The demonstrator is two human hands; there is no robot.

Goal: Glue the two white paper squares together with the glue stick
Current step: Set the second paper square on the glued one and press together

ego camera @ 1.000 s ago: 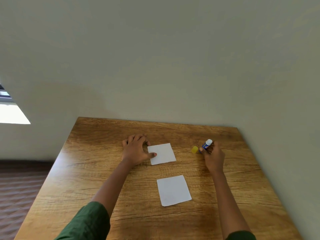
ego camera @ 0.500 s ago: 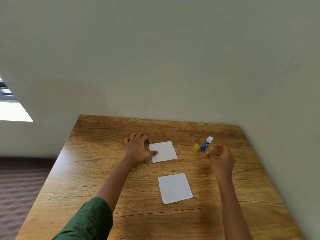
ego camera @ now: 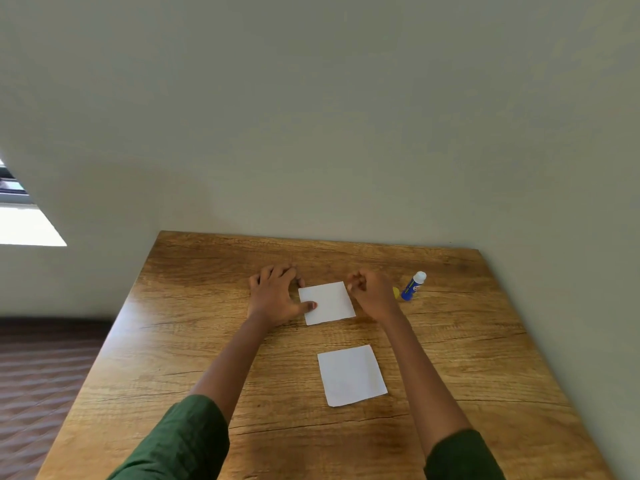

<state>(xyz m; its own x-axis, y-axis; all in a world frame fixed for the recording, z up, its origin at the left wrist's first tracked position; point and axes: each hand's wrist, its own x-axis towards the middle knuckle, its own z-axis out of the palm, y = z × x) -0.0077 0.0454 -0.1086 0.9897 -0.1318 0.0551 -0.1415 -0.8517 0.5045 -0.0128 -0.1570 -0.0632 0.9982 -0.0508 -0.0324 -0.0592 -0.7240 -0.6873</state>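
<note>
Reaching forward over the wooden table (ego camera: 180, 341), both forearms ran out from dark green sleeves (ego camera: 180, 441) toward the far edge, roughly side by side and bare from the elbow down. The left hand (ego camera: 277, 296) lay palm down on the tabletop with its fingers spread and slightly arched, their tips on the wood. Its thumb (ego camera: 311, 305) stretched to the right and pressed on the left edge of the far paper square (ego camera: 329, 303), holding it flat. The right hand (ego camera: 372, 294) was at the right edge of that same square, wrist low and knuckles up. Its fingers were curled in toward the palm with nothing seen in them. Whether those fingertips touched the paper's far right corner could not be told. The two hands were apart, with the far square between them.

The near paper square (ego camera: 351, 375) lay flat and untouched between the two forearms, closer to the person and clear of the far one. The glue stick (ego camera: 412, 286), blue-bodied with a white top, stood leaning a little to the right, just right of the right hand and not held. A yellow cap (ego camera: 396, 292) sat beside its base, partly hidden behind the right hand. A plain pale wall (ego camera: 311, 133) rose behind the table.
</note>
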